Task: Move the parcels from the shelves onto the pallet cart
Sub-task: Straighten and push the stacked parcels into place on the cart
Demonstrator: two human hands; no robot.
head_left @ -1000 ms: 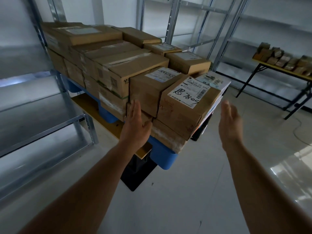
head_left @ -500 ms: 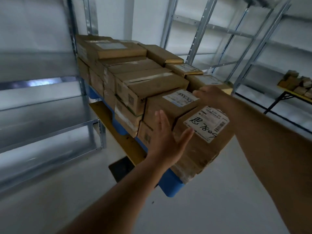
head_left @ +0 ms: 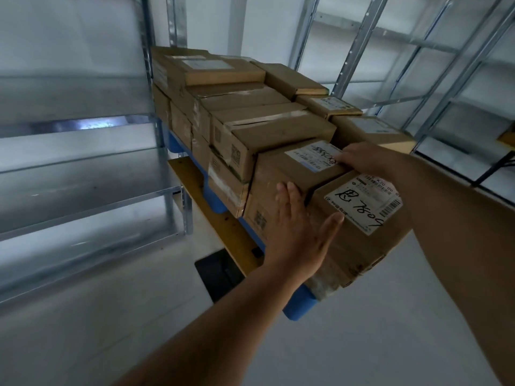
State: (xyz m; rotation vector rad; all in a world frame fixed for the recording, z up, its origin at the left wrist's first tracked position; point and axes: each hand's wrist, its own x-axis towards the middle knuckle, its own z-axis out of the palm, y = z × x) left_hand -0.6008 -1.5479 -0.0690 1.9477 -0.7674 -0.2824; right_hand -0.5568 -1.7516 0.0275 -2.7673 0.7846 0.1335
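Several brown cardboard parcels are stacked on the pallet cart, whose blue pallet (head_left: pixel 299 306) and yellow deck (head_left: pixel 195 185) show beneath them. At the near corner sits a parcel with a handwritten white label (head_left: pixel 362 232). Beside it is a second labelled parcel (head_left: pixel 281 174). My left hand (head_left: pixel 299 235) lies flat with straight fingers against the near sides of these two parcels. My right hand (head_left: pixel 362 157) rests on top of the second parcel at its far right edge, its fingers bent over the label.
Grey metal shelving (head_left: pixel 83 168) stands to the left, its near shelves bare. More metal racking (head_left: pixel 418 65) rises behind and to the right of the cart. A dark block (head_left: pixel 220 271) sits under the cart on the pale floor.
My view has moved closer to the cart. My right hand has swung in from the cart's right side and come down onto the top of the labelled parcel. My left hand has pressed flat against the parcels' near sides.
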